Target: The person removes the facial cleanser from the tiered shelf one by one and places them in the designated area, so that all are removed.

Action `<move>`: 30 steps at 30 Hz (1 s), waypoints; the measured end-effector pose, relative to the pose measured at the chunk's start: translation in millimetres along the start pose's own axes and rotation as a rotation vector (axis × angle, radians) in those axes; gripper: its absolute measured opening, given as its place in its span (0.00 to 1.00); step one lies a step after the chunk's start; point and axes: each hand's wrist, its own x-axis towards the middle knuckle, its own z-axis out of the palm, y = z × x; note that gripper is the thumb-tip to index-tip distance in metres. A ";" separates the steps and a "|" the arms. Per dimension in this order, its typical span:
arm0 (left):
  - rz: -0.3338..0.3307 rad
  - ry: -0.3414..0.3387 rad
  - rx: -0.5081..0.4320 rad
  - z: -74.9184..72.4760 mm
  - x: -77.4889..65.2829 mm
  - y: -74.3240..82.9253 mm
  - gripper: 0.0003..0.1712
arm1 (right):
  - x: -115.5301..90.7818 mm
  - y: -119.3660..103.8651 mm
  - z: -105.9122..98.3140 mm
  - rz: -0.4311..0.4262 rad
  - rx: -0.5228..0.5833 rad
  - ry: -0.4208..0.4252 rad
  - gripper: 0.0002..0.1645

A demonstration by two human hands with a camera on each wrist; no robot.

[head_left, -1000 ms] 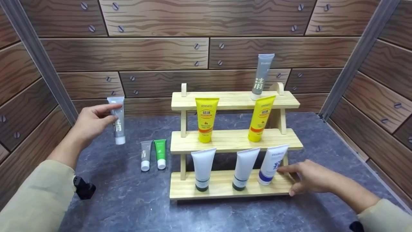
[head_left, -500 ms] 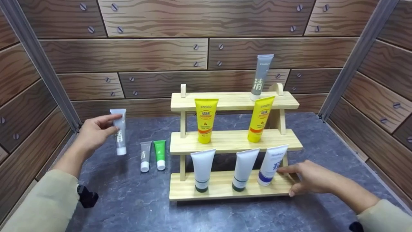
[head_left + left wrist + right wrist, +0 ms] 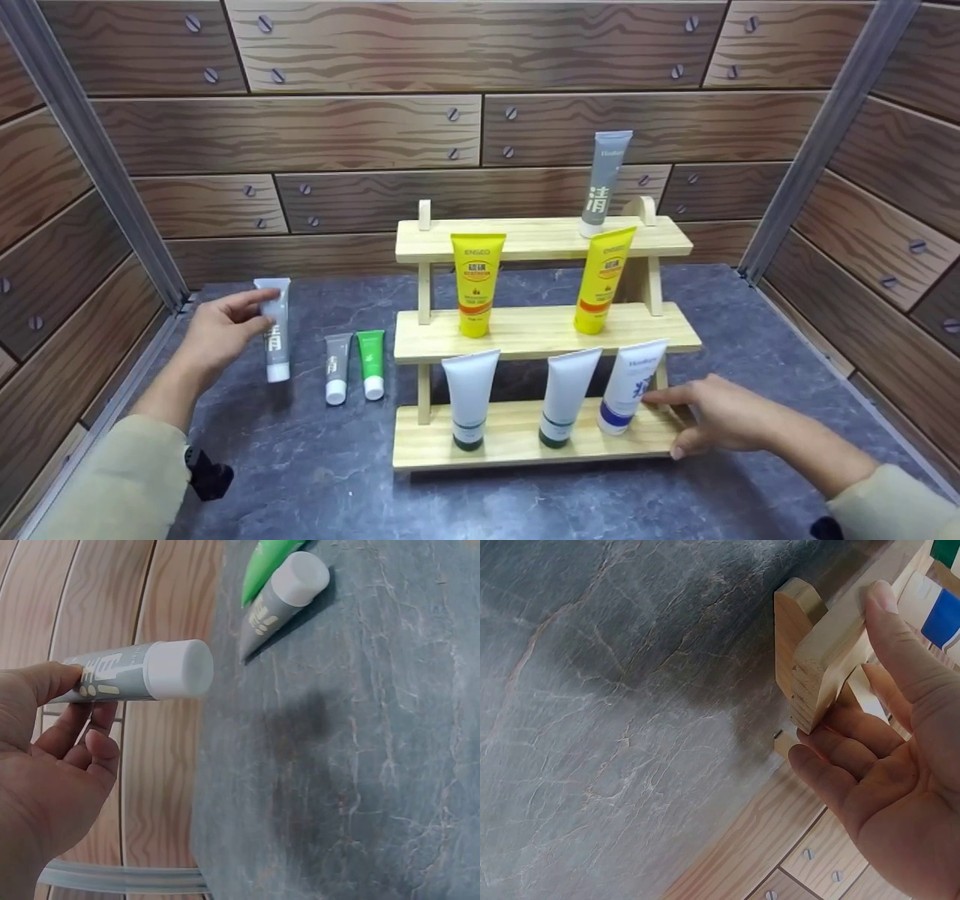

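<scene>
In the head view my left hand (image 3: 221,334) is at the left, pinching a grey squeeze tube (image 3: 277,351) between thumb and fingers. The tube hangs cap down, with its shadow apart from it on the table in the left wrist view. My right hand (image 3: 727,416) grips the right end of the bottom board of a three-tier wooden display shelf (image 3: 514,450). In the right wrist view, its thumb (image 3: 883,600) lies on the board's edge and the other fingers reach under. A white tube with a blue band (image 3: 632,386) stands close to the right forefinger.
A smaller grey tube (image 3: 337,369) and a green tube (image 3: 371,364) lie left of the shelf. Two white tubes, one being the left white tube (image 3: 470,397), share the bottom tier. Yellow tubes (image 3: 478,281) stand mid-tier, and another grey tube (image 3: 604,184) on top. Wood-patterned walls (image 3: 300,135) enclose the table.
My left hand has lowered the grey tube toward the table. The right hand keeps its grip on the shelf. The head view has tilted slightly.
</scene>
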 end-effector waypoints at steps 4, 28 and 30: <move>-0.012 -0.001 -0.011 2.6 -0.6 -5.0 0.28 | -0.6 0.6 0.6 -0.012 0.002 0.011 0.49; -0.063 -0.055 0.033 30.2 0.5 -26.9 0.28 | -0.6 1.3 2.9 -0.024 0.021 0.015 0.48; -0.058 -0.070 0.054 31.9 0.6 -28.3 0.28 | -0.6 1.0 3.3 -0.026 0.029 0.013 0.48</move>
